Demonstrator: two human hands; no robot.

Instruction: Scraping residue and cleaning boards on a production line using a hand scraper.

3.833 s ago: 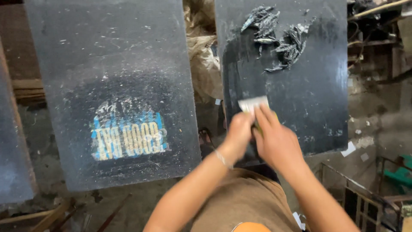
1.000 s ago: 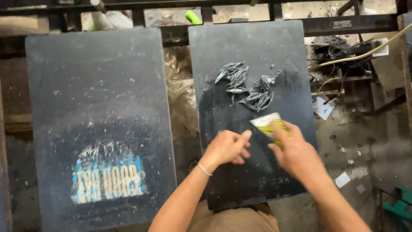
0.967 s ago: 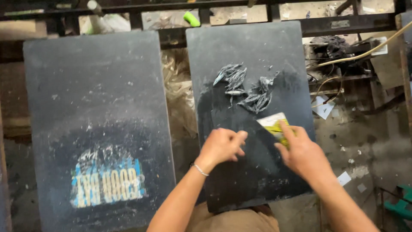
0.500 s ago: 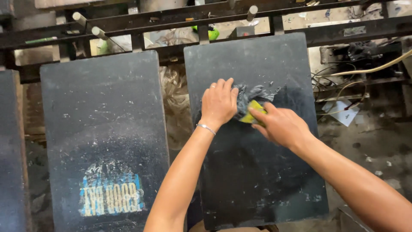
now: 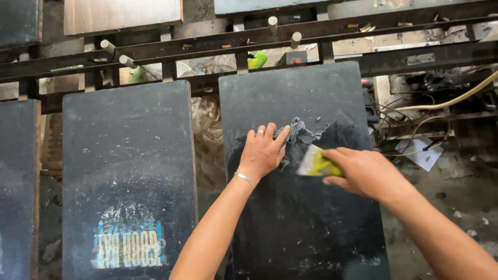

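Note:
A dark flat board (image 5: pixel 311 218) lies in front of me, dusty on top and darker where its surface has been scraped. My right hand (image 5: pixel 363 173) is shut on a yellow-green scraper (image 5: pixel 315 163), whose blade touches a crumpled heap of grey peeled scraps (image 5: pixel 301 134) near the board's middle. My left hand (image 5: pixel 265 152) lies flat on the board with its fingers spread, the fingertips touching the left side of the heap. A thin bracelet sits on that wrist.
A second dark board (image 5: pixel 127 171) to the left carries a faded blue and white print (image 5: pixel 129 243) near its lower end. A third board (image 5: pixel 18 186) shows at the left edge. Black metal rails (image 5: pixel 259 41) run across the back. Cables and paper litter (image 5: pixel 420 150) lie at right.
Both hands have moved up the board from its lower part to the heap of scraps. The scraper has pushed the scraps together, and the left hand now rests against them.

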